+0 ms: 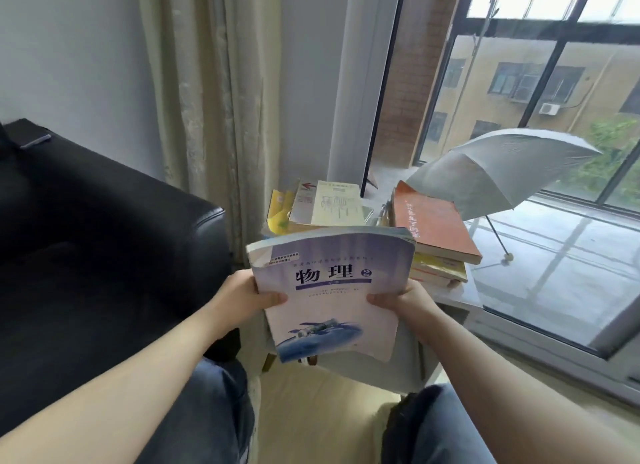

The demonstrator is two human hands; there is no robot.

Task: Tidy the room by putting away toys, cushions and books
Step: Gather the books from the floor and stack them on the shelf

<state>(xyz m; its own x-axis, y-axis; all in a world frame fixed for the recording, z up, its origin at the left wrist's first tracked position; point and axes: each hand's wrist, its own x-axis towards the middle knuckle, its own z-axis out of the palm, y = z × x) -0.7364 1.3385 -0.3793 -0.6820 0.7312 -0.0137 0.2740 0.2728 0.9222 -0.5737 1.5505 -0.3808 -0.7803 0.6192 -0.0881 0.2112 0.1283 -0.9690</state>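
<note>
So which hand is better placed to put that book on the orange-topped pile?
Probably the right hand: it grips the book on the side nearest the orange-topped pile; the left hand is farther.

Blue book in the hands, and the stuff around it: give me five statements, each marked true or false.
1. The left hand and the right hand both hold the blue book. True.
2. The orange book lies on top of a pile of books. True.
3. The umbrella is folded shut. False: it is open.
4. The blue book lies flat on the black sofa. False: it is held up in the air, and the sofa is to its left.
5. The curtain covers the window. False: it hangs pulled aside, left of the glass.
</note>
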